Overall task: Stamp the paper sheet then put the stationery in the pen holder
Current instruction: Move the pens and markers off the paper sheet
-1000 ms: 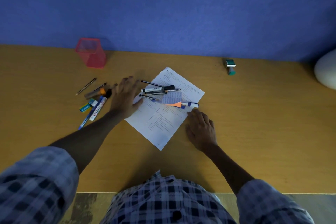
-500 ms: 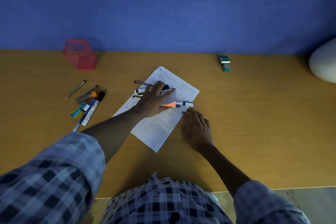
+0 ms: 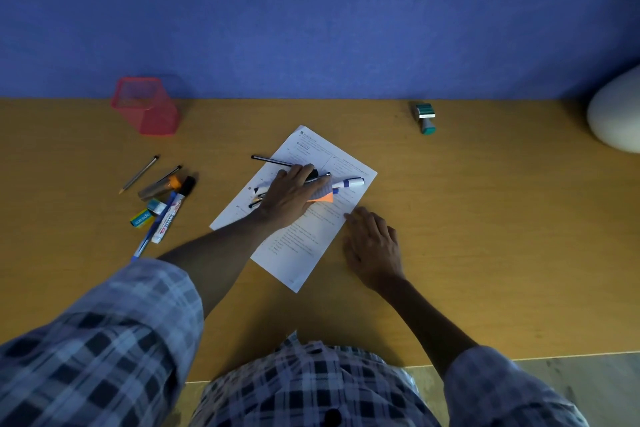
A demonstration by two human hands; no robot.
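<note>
The paper sheet (image 3: 304, 218) lies skewed on the wooden table (image 3: 485, 236), one corner pointing toward the person. On its upper half sits a cluster of pens and markers (image 3: 346, 182) with an orange sticky-note pad (image 3: 323, 197). The left hand (image 3: 292, 194) is spread flat over that cluster, fingers extended across the pens and palm down, pressing rather than gripping anything. The right hand (image 3: 374, 246) rests open and flat on the table just beside the sheet's right edge, its fingertips at or touching the paper's border.

The stamp (image 3: 425, 118), green with a white band, stands well apart from both hands near the table's back edge, to the right. The pink mesh pen holder (image 3: 145, 107) stands at the back left, against the wall. Between it and the sheet lies a second scatter of stationery (image 3: 162, 198): a pencil, pens, a marker, an eraser.

Behind the table rises a blue wall (image 3: 311, 17). A pale rounded object (image 3: 616, 114) intrudes at the right edge. The person wears a plaid shirt with rolled sleeves (image 3: 104, 340).
</note>
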